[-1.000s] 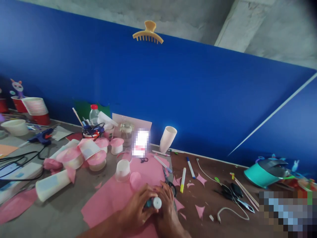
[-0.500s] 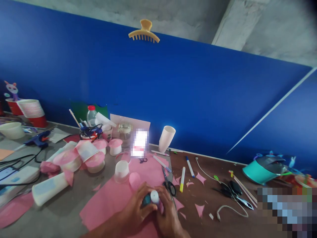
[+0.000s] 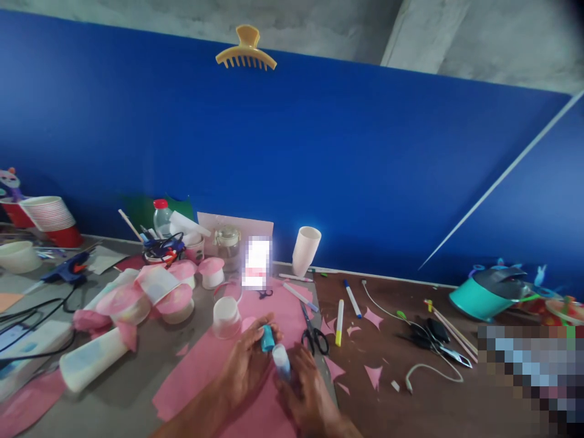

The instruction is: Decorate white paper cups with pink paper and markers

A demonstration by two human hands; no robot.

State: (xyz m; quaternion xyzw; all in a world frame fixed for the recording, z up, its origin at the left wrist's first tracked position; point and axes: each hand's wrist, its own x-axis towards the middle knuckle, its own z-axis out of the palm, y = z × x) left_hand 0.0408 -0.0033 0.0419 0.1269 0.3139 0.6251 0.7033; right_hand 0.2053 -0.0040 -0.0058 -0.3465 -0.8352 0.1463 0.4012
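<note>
My left hand pinches a small teal cap just above the pink paper sheet. My right hand is closed around a glue stick whose white tip points up and to the left. The cap and the stick are apart by a small gap. Black scissors lie right beside my right hand. An upturned white paper cup stands just left of my left hand.
Pink-topped paper cups, a fallen white cup, a glue gun and cables crowd the left. Markers, pink scraps, a white cable and a teal pot lie right. A blue board stands behind with a hair claw.
The teal cap has come off the glue stick: my left hand drew it up and left while my right hand kept the stick. The view tilted slightly.
</note>
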